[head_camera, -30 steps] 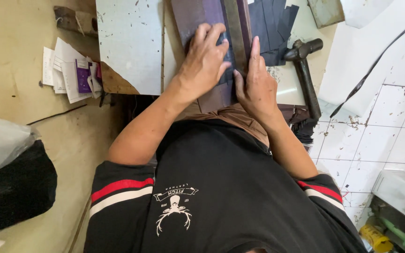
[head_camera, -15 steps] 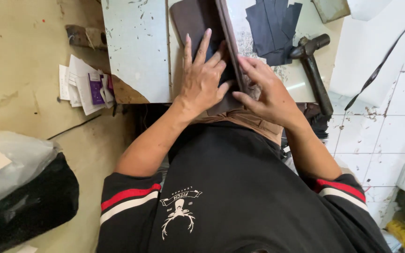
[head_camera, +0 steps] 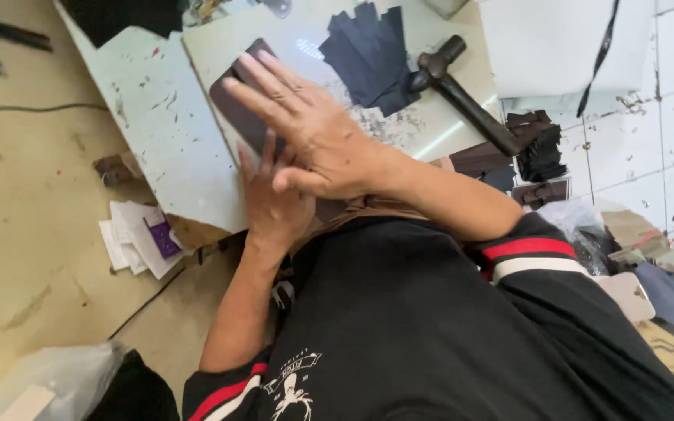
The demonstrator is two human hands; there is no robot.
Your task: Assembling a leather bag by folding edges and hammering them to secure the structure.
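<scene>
Moved: right hand (head_camera: 317, 132) is now crossing over left hand (head_camera: 273, 204).
Hands: both are lying flat, overlapping, pressing the dark brown leather piece (head_camera: 237, 101).
Nearby: black iron hammer (head_camera: 466, 90) is resting on the pale board (head_camera: 431, 125).

A small leather-craft workshop, worked at floor level.

A pale, scuffed and speckled work slab (head_camera: 431, 129) is the centre of it: a dark hammer (head_camera: 462, 90) lies across its right side, a fan of cut dark leather pieces (head_camera: 368, 58) sits at its upper middle, and a brown leather panel (head_camera: 235, 101) lies at its left part. Right of the slab, more dark offcuts (head_camera: 540, 152) pile on a stained white tiled floor (head_camera: 665, 140). Left of it, paper scraps (head_camera: 138, 242) lie on bare tan flooring (head_camera: 25, 195).
</scene>
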